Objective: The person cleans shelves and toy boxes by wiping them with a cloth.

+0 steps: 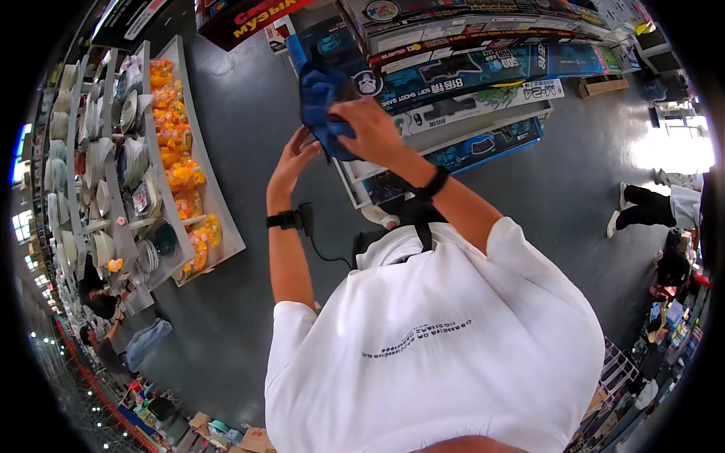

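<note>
My right hand point(370, 132) is closed on a dark blue cloth point(326, 94), with its fingers pressed into the folds. The bunched cloth hangs in front of the shelf with the boxed toy guns. Just below and left of it is my left hand point(291, 164), its fingers loosely apart and their tips close to the cloth's lower edge. Whether those fingertips touch the cloth, I cannot tell. Each wrist wears a black band point(283, 220).
Boxed toy guns point(461, 98) fill the shelf ahead. On the left, a rack point(219, 204) bears plates and orange bagged goods point(175, 140). A black cable point(323, 253) hangs beside my left forearm. Other people stand at the right point(642, 208) and lower left point(106, 347).
</note>
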A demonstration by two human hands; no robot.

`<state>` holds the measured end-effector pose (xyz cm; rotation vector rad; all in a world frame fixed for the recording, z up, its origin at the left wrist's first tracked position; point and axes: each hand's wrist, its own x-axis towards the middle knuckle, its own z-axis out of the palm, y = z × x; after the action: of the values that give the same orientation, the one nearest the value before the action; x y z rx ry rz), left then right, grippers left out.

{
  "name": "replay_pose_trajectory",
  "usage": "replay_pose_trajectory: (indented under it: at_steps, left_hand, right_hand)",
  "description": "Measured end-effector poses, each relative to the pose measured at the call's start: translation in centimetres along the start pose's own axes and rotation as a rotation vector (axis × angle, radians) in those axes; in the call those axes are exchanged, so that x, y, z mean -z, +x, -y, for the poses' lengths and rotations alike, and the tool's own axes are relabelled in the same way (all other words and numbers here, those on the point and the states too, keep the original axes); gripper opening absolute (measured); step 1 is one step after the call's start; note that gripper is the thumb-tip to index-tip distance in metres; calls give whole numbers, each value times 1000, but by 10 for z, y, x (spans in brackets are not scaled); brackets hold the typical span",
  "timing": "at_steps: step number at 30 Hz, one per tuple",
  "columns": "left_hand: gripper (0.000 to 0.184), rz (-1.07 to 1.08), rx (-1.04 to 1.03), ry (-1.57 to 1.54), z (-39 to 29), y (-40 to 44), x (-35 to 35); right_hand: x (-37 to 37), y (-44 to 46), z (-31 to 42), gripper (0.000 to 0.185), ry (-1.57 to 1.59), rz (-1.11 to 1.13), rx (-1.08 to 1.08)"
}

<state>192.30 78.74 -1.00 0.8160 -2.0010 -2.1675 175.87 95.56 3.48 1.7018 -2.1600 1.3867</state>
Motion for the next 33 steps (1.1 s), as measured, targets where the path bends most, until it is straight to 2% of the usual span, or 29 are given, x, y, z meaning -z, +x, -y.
replay_pose_trajectory:
  at_steps: [2,3,6,8,9,11,13,15,17,22,25,27,31,32,33]
  left_hand:
    - [54,-22,19,-418,-2,-4,-4]
    - [54,-27,19,-418,1,-4,-7]
    - [60,-131,-20,-306,4,5,-26]
    - [60,-278,11,-103,-2,9,-46]
    - [60,-276,20,-103,-3,12,-54]
    - [63,-411,98,114,-6,22,-60]
    - [65,-412,154,157,-9,37,-59]
    - [68,-398,200,196,-13,44,-60]
    - [75,-327,222,184,-18,44,-54]
    - [80,-266,188,137,-9,47,-54]
    - [83,-296,197,16,-1,47,-56]
    - [80,-179,164,-165,-11,40,-56]
    - [76,8,133,-125,4,50,-38]
    - [86,-7,153,-71,8,57,-36]
    - [86,4,136,-85,13,65,-35]
  right_hand:
    - [29,-16,-24,49,-99,-102,-9]
    - [46,-24,-35,50,-143,-56,-114]
    - [100,-35,-72,47,-347,2,-318]
    - [137,-32,-92,42,-508,12,-571]
    - [154,-32,-106,43,-555,-2,-615]
    - [178,-31,-135,43,-600,-17,-660]
    - [193,-25,-156,52,-519,35,-584]
    - [188,-22,-155,56,-600,68,-569]
    - [171,-14,-138,58,-753,193,-644]
    - [134,-9,-104,61,-720,120,-733]
    - [107,-3,-70,55,-738,134,-760]
    - [75,7,-42,52,-752,161,-784]
    - [3,6,23,47,-726,216,-636]
    - [-5,11,30,46,-679,230,-563]
    - [-4,14,29,46,-702,224,-556]
